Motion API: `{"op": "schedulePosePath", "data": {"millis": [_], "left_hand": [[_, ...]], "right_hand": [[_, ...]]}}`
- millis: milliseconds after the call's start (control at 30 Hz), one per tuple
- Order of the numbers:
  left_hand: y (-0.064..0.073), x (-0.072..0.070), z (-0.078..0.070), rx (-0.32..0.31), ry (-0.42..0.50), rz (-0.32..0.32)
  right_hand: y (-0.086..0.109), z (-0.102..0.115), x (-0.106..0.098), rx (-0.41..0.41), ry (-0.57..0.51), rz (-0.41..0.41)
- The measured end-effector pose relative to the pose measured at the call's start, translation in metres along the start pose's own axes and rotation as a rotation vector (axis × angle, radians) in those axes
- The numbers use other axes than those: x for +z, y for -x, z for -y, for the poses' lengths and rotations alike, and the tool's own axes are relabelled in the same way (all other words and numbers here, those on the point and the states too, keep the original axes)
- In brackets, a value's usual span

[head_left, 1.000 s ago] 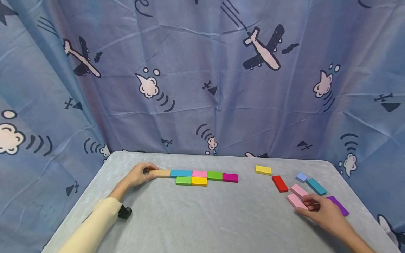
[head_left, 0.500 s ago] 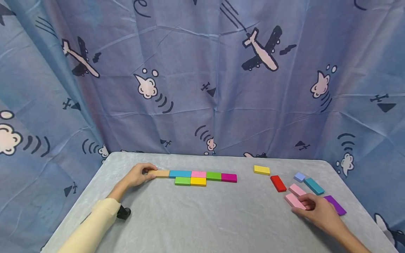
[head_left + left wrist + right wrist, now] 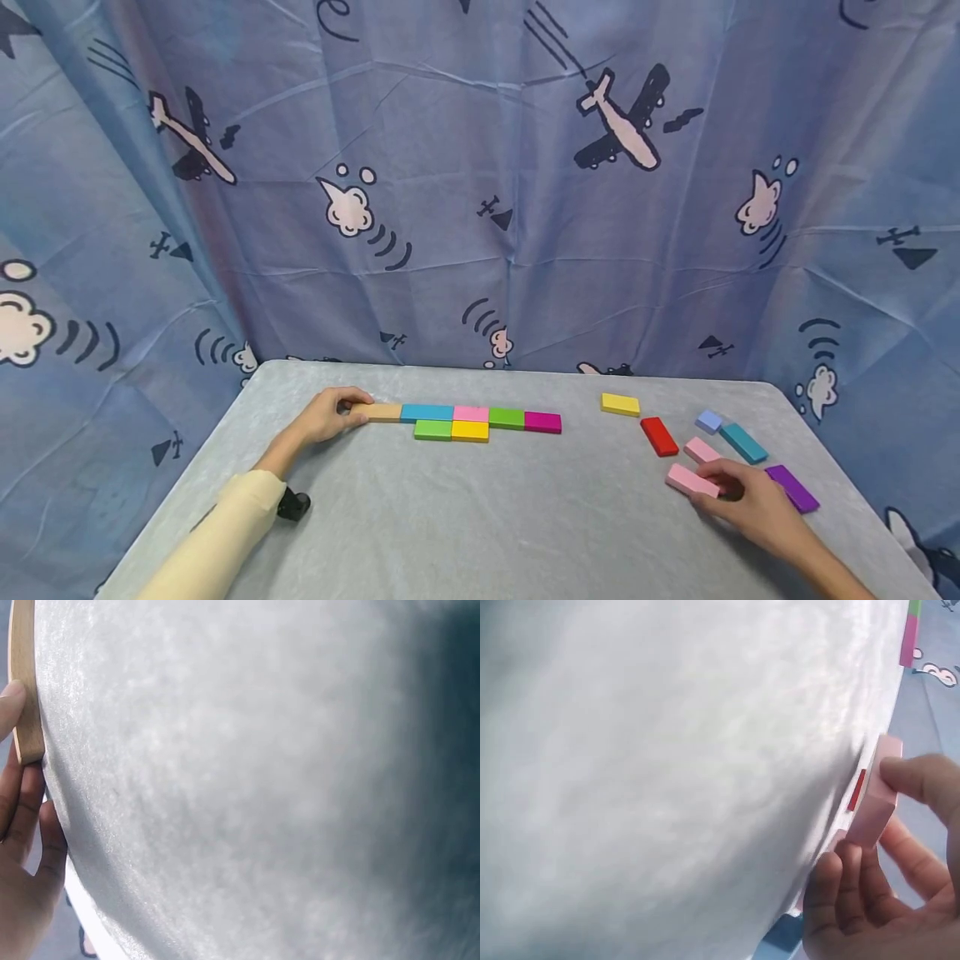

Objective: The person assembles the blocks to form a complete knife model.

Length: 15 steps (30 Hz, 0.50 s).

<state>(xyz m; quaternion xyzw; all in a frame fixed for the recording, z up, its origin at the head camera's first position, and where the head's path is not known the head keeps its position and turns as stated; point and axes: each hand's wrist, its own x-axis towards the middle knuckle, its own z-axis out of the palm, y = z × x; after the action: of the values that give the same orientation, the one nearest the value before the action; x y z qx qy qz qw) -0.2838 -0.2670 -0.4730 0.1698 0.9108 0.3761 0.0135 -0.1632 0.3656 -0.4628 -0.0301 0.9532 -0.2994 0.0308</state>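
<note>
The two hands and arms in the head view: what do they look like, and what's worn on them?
Both are human hands, ungloved. The left hand comes out of a long pale yellow sleeve; a small black object, not clear enough to identify, shows beside its cuff. Behind the right hand, no sleeve is in view.

1. The left hand (image 3: 333,414) covers the left end of the tan block (image 3: 386,412) in the head view.
2. The right hand (image 3: 746,500) hides one end of the held pink block (image 3: 692,481) and part of the other pink block (image 3: 701,450).
3. The head view's bottom edge cuts off the bench (image 3: 480,525) and cream sleeve (image 3: 217,533).
4. In the right wrist view, a blue patch (image 3: 781,936) is too blurred to identify.
</note>
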Motion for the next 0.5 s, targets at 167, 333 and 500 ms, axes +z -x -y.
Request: {"op": "schedulePosePath", "data": {"millis": [167, 333, 500], "left_hand": [[0.001, 0.000, 0.000, 0.003, 0.001, -0.001], [0.001, 0.000, 0.000, 0.011, 0.002, -0.003], [-0.001, 0.001, 0.002, 0.004, 0.004, -0.004]], "right_hand": [[0.000, 0.012, 0.006, -0.085, -0.065, 0.026], [-0.003, 0.031, 0.014, -0.129, -0.108, 0.032], [-0.009, 0.047, 0.021, -0.152, -0.136, 0.036]]}}
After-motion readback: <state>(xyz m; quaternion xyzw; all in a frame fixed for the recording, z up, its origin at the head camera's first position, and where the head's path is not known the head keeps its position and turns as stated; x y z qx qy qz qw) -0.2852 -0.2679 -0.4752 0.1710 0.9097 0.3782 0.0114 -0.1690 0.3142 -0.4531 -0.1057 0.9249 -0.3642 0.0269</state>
